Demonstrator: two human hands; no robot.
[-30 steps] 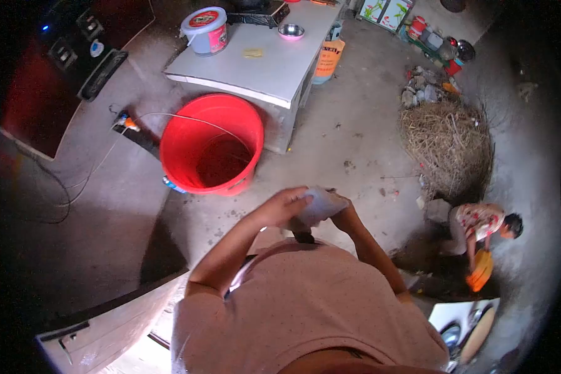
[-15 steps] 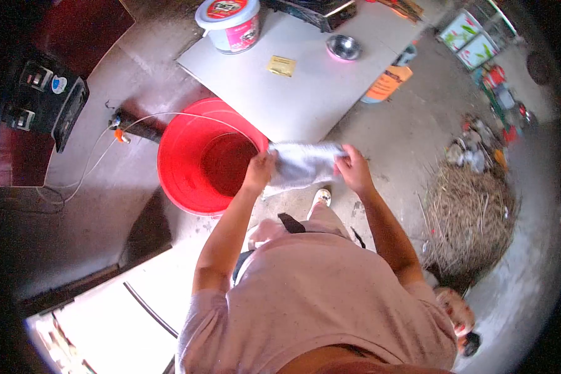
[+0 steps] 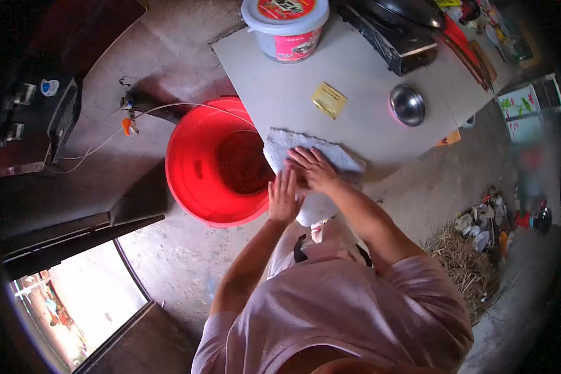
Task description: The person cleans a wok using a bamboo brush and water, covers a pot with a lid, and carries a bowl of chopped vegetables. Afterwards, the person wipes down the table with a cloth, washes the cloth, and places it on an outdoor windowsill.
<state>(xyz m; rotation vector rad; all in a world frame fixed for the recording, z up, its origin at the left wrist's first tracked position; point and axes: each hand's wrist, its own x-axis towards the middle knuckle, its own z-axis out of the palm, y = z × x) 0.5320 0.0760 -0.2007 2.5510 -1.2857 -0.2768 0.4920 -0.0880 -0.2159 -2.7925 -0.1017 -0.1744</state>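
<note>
A grey-white cloth (image 3: 280, 142) lies spread over the near edge of the white table (image 3: 361, 100), with part of it hanging down in front. My right hand (image 3: 316, 171) rests on the cloth, fingers stretched out and apart. Just left of it, my left hand (image 3: 283, 201) is at the cloth's near side, its fingers extended and pointing at the table. Whether the left fingers touch the cloth I cannot tell. To the left of both hands stands a large red bucket (image 3: 190, 165), with a dark reddish bottom inside.
On the table are a lidded white tub (image 3: 293, 47), a yellow packet (image 3: 329, 101), a metal bowl (image 3: 407, 105) and a black stove (image 3: 396, 47). A thin hose (image 3: 168, 108) runs across the bucket. Straw (image 3: 461, 262) and litter lie on the floor at right.
The cloth, held up between both hands before, is now down on the table edge. Both hands have let go of its sides and come close together. My view has turned.
</note>
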